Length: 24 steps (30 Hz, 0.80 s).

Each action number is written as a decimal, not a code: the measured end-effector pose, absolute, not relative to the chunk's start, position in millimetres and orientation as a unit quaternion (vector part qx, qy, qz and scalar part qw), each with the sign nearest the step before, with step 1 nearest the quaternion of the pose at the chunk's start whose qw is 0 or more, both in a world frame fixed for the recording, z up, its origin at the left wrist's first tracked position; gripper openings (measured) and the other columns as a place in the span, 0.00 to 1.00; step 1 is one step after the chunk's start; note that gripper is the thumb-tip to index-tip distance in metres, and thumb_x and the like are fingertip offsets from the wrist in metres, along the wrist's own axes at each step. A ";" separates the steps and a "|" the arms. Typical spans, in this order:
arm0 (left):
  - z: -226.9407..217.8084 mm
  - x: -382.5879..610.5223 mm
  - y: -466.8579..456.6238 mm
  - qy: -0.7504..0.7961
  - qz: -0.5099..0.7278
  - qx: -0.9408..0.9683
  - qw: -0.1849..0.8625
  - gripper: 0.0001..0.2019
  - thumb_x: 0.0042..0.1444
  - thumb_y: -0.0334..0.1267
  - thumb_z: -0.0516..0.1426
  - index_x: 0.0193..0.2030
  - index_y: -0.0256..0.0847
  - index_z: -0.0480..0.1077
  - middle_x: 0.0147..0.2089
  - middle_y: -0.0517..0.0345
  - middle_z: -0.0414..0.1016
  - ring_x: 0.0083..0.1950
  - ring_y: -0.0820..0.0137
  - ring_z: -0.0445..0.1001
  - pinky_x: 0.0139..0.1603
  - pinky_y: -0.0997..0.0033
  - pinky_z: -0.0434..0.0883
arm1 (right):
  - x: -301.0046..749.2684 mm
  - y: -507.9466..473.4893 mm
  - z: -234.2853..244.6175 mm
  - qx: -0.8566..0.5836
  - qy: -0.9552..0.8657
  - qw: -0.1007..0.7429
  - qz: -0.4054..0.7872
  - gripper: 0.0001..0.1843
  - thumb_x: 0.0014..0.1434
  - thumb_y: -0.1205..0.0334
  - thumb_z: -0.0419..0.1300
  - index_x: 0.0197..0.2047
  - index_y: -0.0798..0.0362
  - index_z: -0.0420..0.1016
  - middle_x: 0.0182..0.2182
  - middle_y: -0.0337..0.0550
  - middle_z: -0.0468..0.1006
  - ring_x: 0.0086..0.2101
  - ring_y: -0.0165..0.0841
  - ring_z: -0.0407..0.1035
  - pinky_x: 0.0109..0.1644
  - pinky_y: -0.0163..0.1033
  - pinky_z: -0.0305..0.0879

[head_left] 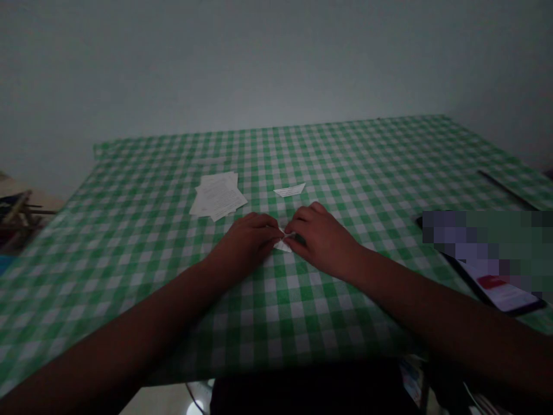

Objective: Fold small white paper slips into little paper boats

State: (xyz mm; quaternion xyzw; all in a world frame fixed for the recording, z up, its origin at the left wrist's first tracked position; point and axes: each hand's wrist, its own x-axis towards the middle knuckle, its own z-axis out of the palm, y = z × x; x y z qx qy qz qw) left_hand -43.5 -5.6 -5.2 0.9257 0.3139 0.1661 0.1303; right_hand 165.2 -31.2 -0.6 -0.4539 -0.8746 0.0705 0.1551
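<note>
Both of my hands rest on a table covered with a green and white checked cloth [129, 230]. My left hand [246, 239] and my right hand [322, 236] meet at the middle of the table and pinch a small folded piece of white paper [284, 242] between their fingertips. Most of that paper is hidden under my fingers. A second small folded paper piece [290, 189] lies on the cloth just beyond my hands. A loose stack of white paper sheets [217, 196] lies to the left of it.
A phone or tablet [501, 288] with a lit screen lies at the right edge, partly blurred out. A dark thin strip [505, 187] lies at the far right. Clutter [15, 213] stands beyond the table's left edge. A pale wall is behind.
</note>
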 end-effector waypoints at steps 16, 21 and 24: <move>5.9 -58.4 1.6 0.288 0.138 0.927 0.197 0.16 0.60 0.30 0.56 0.54 0.46 0.74 0.55 0.54 0.74 0.55 0.64 0.72 0.58 0.58 0.69 | 182.6 -25.6 0.8 -0.434 -0.860 0.187 0.194 0.15 0.58 0.57 0.65 0.48 0.49 0.78 0.45 0.45 0.75 0.47 0.40 0.65 0.55 0.47 0.59; 7.4 -57.7 2.2 0.279 0.163 0.922 0.215 0.15 0.61 0.31 0.55 0.52 0.46 0.75 0.54 0.54 0.74 0.55 0.65 0.72 0.58 0.58 0.69 | 169.9 -27.5 -4.4 -0.490 -0.836 0.189 0.158 0.16 0.57 0.49 0.67 0.44 0.49 0.77 0.43 0.46 0.74 0.45 0.41 0.65 0.53 0.48 0.59; 6.0 -55.7 2.5 0.290 0.150 0.921 0.213 0.13 0.62 0.33 0.55 0.51 0.46 0.76 0.53 0.54 0.75 0.54 0.64 0.73 0.57 0.57 0.69 | 168.7 -26.3 -5.8 -0.497 -0.836 0.168 0.160 0.16 0.56 0.51 0.68 0.45 0.49 0.76 0.44 0.47 0.73 0.46 0.43 0.64 0.52 0.49 0.60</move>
